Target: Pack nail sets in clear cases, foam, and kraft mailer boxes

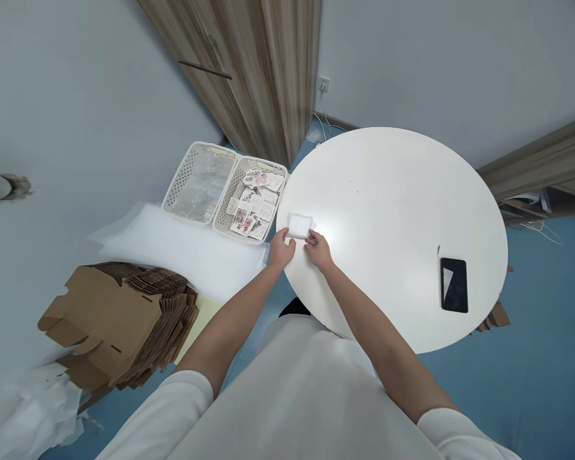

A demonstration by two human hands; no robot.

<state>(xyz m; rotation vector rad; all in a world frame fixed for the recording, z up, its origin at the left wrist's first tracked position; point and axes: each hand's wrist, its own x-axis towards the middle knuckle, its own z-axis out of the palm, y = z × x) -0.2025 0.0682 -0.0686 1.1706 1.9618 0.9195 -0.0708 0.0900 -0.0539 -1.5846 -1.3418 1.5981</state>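
Observation:
A small white wrapped packet [299,225] lies at the left edge of the round white table [388,191]. My left hand [282,248] has its thumb and fingers at the packet's near left corner. At the near right corner, my right hand [319,249] pinches the edge of the packet. What is inside the white wrapping is hidden. Just left of my hands stands a white basket [214,220] of printed cards [253,204].
A second basket [167,195] holds clear plastic bags [204,182]. White foam sheets [182,249] lie nearer me, beside a stack of flat cardboard boxes [110,319]. A black phone [455,287] rests at the table's right. Wooden cabinets [249,64] stand behind.

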